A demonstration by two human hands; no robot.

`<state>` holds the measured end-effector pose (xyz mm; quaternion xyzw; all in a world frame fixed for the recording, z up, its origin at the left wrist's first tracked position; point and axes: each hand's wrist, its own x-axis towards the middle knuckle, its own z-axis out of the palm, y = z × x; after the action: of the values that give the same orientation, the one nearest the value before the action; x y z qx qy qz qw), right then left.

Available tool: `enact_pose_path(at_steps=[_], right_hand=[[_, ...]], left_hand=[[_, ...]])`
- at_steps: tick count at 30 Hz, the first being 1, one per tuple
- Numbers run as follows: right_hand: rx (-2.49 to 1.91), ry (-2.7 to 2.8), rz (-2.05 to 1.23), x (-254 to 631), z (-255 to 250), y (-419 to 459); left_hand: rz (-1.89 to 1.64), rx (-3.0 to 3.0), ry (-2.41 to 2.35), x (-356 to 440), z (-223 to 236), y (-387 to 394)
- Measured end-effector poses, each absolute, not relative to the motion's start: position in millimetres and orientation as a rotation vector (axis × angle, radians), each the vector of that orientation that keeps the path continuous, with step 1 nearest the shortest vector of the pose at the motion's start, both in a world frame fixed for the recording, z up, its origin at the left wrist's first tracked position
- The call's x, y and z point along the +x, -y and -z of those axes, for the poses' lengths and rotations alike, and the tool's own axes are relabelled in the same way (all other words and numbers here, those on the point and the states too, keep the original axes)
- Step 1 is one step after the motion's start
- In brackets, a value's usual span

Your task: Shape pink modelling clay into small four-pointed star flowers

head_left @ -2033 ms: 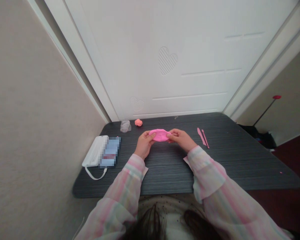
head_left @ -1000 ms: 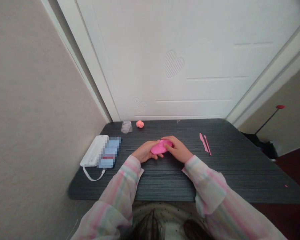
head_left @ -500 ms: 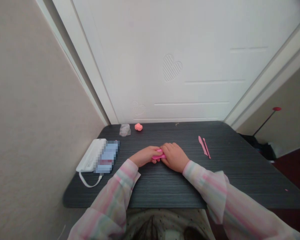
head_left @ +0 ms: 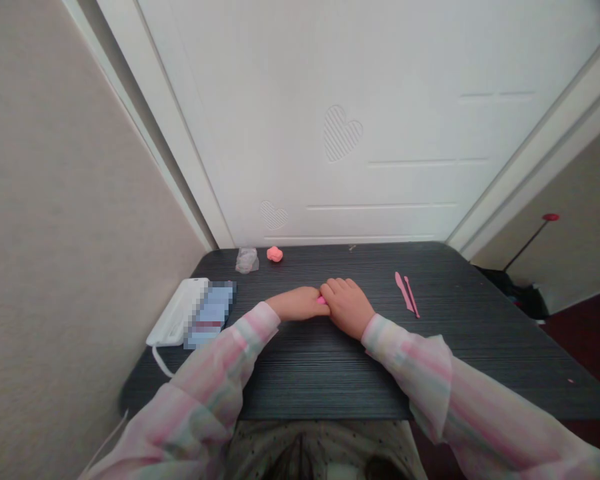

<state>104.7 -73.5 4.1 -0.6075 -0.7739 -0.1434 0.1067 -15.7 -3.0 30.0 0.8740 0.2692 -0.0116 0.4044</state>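
My left hand [head_left: 300, 304] and my right hand [head_left: 349, 307] meet over the middle of the dark table, fingers closed around a piece of bright pink modelling clay [head_left: 322, 301]. Only a small bit of the clay shows between the hands; the rest is covered by my fingers. To the right lie a pink plastic clay knife [head_left: 404, 291] and a thin pink modelling stick [head_left: 412, 297], side by side. A coral-coloured lump of clay [head_left: 275, 254] sits near the table's back edge, beside a crumpled clear plastic wrapper [head_left: 247, 261].
On the left of the table [head_left: 320, 383] a white power bank [head_left: 177, 312] with a white cable [head_left: 161, 361] lies against a phone [head_left: 211, 315] with a blurred screen. A white door [head_left: 280, 133] stands behind the table, and a wall [head_left: 55, 233] rises on the left.
My left hand has turned and its fingers now cover more of the pink clay. The left forearm has swung outward, hiding part of the cable. The view has shifted slightly.
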Motion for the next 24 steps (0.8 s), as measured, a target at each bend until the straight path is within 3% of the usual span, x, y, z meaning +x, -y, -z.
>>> enact_pose_path(at_steps=[11,14,18,24], right_hand=[[-1.928,2.017,0.318,124,-8,62],[-2.042,1.806,0.288,145,-10,55],[-2.154,1.569,0.237,174,-18,55],[-2.017,1.625,0.224,156,-18,69]], left_hand=[[-0.235,2.675,-0.585,-20,-35,39],[-0.251,2.888,-0.307,-22,-41,73],[-0.302,2.757,0.335,-24,-44,112],[-0.568,1.840,-0.826,-21,-36,44]])
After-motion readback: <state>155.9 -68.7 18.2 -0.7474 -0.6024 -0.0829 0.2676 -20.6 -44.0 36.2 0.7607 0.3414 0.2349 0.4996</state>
